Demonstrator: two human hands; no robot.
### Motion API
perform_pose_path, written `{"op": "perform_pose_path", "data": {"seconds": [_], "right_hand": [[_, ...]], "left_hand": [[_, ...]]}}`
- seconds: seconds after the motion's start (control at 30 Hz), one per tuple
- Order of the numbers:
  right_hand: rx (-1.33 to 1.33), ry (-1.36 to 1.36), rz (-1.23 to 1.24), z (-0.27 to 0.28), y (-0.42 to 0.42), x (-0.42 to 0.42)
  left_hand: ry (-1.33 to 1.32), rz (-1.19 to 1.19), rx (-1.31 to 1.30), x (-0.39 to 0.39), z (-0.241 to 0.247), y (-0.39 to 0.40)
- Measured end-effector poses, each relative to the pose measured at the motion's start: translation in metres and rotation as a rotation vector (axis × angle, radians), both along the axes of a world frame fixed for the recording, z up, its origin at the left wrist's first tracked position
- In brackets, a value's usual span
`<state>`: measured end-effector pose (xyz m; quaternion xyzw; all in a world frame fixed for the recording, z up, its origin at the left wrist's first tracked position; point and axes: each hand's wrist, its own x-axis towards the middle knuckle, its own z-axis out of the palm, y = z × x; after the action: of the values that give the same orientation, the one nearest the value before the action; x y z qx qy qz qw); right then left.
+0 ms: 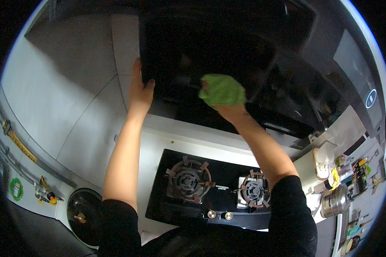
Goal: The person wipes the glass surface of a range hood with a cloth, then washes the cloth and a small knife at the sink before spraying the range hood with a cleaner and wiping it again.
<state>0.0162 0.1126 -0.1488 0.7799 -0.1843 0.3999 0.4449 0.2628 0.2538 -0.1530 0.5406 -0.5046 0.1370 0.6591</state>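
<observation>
A green cloth [224, 90] covers most of my right hand [230, 110], which holds it against the dark glossy panel [180, 93] of what looks like a range hood. At that panel's left edge rests my left hand [142, 86], thumb and fingers apart, holding nothing. Below both arms lies a black glass gas hob [218, 200] with a larger left burner [189, 181], a smaller right burner [254, 190] and two round knobs. The fingertips of my right hand are mostly hidden by the cloth.
A black lidded pan [83, 217] stands at the lower left, near a yellow gas pipe [21, 146] and a valve [48, 194]. To the right are a stainless steel pot [336, 200], a white container [324, 154] and cluttered kitchen items. A tiled wall [80, 80] is on the left.
</observation>
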Motion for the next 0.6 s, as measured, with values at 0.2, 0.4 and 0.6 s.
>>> {"op": "perform_pose_path", "data": {"seconds": [0.2,0.4,0.6], "right_hand": [[0.094,0.096,0.184,0.027,0.007,-0.036],[0.443,0.169,0.173,0.048,0.020,0.066],[0.377,0.131,0.374,0.055,0.038,0.100]], "left_hand": [[1.094,-0.577,0.065,0.009,-0.038,-0.031],[1.505,-1.225,-0.261,-0.063,-0.074,-0.081],[1.582,-1.129,-0.535,-0.073,-0.053,-0.088]]}}
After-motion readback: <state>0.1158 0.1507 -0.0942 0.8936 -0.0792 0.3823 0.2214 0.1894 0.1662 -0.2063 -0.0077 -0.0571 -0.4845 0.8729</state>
